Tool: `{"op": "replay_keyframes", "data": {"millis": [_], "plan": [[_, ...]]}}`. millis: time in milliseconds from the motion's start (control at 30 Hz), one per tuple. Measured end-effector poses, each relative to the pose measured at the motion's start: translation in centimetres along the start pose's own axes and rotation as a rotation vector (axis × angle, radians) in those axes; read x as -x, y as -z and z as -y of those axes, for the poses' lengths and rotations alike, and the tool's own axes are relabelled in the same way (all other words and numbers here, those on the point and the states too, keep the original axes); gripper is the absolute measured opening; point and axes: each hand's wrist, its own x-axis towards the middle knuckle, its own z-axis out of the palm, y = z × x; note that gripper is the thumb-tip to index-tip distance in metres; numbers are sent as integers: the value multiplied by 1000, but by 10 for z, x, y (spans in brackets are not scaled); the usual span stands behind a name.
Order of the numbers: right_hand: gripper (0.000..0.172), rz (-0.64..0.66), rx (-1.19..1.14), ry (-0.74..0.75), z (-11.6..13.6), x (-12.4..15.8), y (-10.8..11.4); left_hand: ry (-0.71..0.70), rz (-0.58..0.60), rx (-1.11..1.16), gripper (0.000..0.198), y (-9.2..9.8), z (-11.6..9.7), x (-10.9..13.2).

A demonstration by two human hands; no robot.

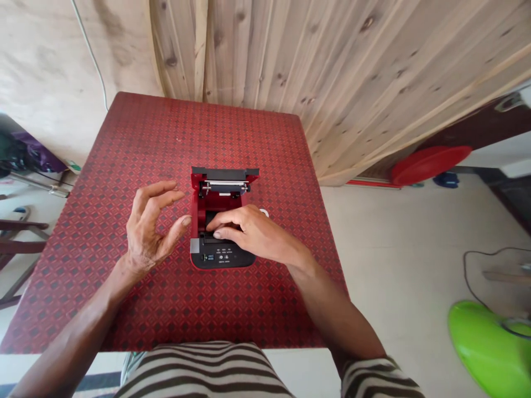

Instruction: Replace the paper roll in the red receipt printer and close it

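Observation:
A small red and black printer (224, 257) sits on the table with its lid (226, 174) raised, showing a roller under the lid and a red inner compartment. Buttons and white markings show on its black front panel. My right hand (259, 235) reaches into the compartment from the right, thumb and forefinger stretched out near its front left; I see nothing held between them. The other fingertips are hidden. My left hand (154, 226) hovers just left of the printer, fingers spread and holding nothing. Behind my right hand, a white round thing (264, 212) is mostly hidden.
The table (166, 309) has a red patterned cover. Wooden panelling (282, 50) rises at its far side. A red round object (429, 164) leans at the right, a bright green one (489, 342) lies lower right, and dark wooden furniture (20, 243) stands at the left.

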Motion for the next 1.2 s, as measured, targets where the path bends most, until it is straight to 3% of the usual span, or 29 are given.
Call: {"op": "replay_keyframes", "data": {"millis": [167, 400, 633, 767, 867, 1000, 1067, 1167, 1200], "plan": [[24, -6, -21, 13, -4, -4, -1, -55, 7, -28, 36, 2, -4, -1], [22, 23, 48, 69, -7, -5, -4, -121, 225, 5, 22, 6, -9, -4], [16, -281, 57, 123, -11, -1, -9, -104, 314, -17, 24, 2, -11, -2], [13, -342, 7, 187, -15, 2, -13, -80, 393, -81, 26, -3, -15, -9], [13, -377, 31, 219, -15, 6, -14, -103, 440, -110, 15, -7, -18, -17], [11, -389, 133, 266, -13, 15, -14, -132, 452, -110, 10, -10, -19, -23], [18, -381, 249, 277, -12, 19, -15, -130, 458, -93, 12, -11, -18, -23], [6, -398, 473, 266, -7, 23, -19, -131, 479, -75, 14, -12, -17, -22], [10, -414, 547, 262, -5, 24, -21, -132, 486, -77, 14, -12, -17, -22]]}}
